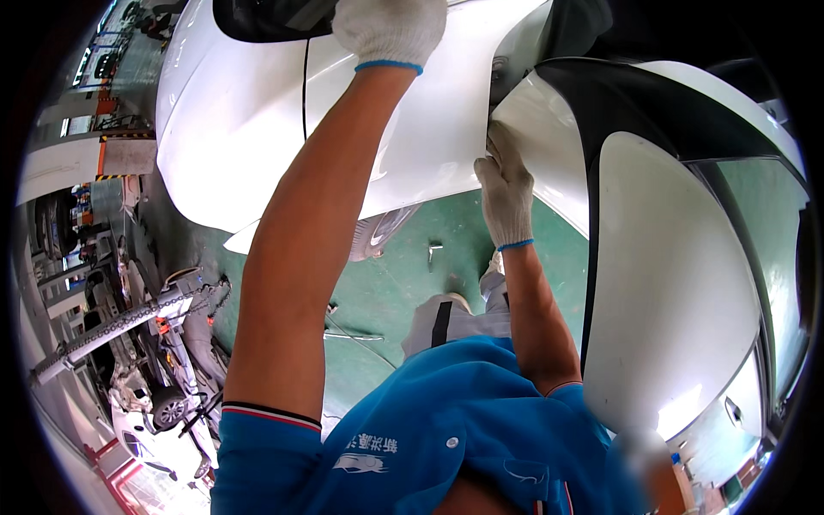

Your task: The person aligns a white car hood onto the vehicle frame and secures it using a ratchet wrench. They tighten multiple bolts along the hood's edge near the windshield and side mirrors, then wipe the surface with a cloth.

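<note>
Both of my hands wear off-white knitted gloves with blue cuffs. My left hand (pixel 390 30) is raised at the top edge, over the white car fender (pixel 429 146) near a dark glass part (pixel 275 19); its fingers are hidden or cut off. Lower and to the right, my right hand (pixel 506 193) has its fingers stretched out and pointing upward. The fingertips lie at the gap between the fender's rear edge and the white car door (pixel 545 129), which stands swung out. I see nothing held in that hand.
Close on the right bulges a black-edged white panel (pixel 678 283), seemingly a mirror housing. A wheel (pixel 378 238) shows below the fender. Metal tools lie on the green floor (pixel 549 275), one a T-shaped tool (pixel 432 255). Far left are a chain-hung beam (pixel 112 335) and a damaged vehicle (pixel 146 438).
</note>
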Demonstrator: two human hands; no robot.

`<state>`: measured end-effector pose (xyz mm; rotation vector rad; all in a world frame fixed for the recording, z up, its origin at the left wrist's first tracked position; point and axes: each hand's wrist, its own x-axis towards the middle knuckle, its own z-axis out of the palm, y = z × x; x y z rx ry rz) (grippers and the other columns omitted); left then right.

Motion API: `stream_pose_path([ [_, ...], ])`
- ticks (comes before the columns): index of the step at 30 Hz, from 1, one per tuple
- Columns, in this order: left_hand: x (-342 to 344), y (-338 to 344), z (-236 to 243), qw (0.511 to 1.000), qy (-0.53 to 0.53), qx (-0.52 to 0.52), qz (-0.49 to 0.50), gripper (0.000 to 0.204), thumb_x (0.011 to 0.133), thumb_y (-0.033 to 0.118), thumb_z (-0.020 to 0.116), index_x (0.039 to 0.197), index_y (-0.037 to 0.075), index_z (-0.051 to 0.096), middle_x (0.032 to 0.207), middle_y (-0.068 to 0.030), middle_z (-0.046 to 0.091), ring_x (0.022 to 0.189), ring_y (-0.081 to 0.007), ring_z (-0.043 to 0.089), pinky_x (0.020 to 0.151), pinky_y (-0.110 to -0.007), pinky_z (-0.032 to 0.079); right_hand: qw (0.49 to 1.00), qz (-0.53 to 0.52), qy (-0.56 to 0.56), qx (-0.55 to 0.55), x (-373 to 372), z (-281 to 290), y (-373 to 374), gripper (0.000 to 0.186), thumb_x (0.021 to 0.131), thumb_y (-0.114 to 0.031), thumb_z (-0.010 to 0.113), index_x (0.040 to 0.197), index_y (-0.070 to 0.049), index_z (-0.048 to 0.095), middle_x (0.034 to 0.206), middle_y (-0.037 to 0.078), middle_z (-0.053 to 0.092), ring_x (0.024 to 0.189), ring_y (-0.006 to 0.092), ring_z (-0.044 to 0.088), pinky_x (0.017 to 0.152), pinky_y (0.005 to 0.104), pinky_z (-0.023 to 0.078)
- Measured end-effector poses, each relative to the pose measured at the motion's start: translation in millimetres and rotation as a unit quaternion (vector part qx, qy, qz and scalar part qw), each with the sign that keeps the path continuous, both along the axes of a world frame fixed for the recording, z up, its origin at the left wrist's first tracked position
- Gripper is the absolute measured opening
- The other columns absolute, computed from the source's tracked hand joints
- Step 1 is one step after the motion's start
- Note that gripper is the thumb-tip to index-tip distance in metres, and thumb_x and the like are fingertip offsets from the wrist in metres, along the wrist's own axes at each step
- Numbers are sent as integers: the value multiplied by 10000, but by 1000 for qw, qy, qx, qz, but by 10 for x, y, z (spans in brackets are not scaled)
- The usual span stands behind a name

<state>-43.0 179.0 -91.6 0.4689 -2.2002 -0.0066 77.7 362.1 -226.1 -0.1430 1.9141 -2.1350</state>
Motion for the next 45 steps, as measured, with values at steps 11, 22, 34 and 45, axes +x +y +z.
stream_pose_path([
  [11, 56, 35, 18, 994, 25, -64, -88, 325, 1033, 392, 588, 916, 90, 622, 866, -152, 683, 786, -364, 708, 697, -492, 573, 982, -93, -108, -122, -37, 83, -275, 618, 801, 51, 558, 1418, 70, 597, 1321, 154, 693, 1214, 245, 653, 1096, 340, 465],
  [22, -16, 66, 27, 994, 15, -66, -84, 316, 1041, 371, 581, 904, 89, 618, 853, -150, 689, 771, -340, 718, 724, -479, 583, 963, -243, -115, 3, -92, 89, -534, 550, 764, 97, 537, 1294, 53, 675, 1138, 147, 737, 1036, 231, 678, 942, 320, 524],
  [34, 25, 52, 34, 993, 19, -63, -98, 297, 1022, 347, 612, 876, 89, 599, 859, -154, 680, 798, -369, 701, 720, -498, 570, 986, -156, -25, -53, 85, -179, -206, 564, 806, 74, 499, 1345, 32, 658, 1205, 140, 754, 1164, 226, 701, 1030, 329, 521],
  [45, 45, 101, 95, 995, -46, -19, -88, 352, 1062, 357, 535, 909, 54, 629, 928, -180, 701, 895, -393, 701, 820, -500, 555, 993, -90, -22, 80, 60, -521, -200, 517, 851, -76, 544, 1350, -75, 677, 1223, 215, 745, 1188, 368, 703, 1032, 416, 526],
])
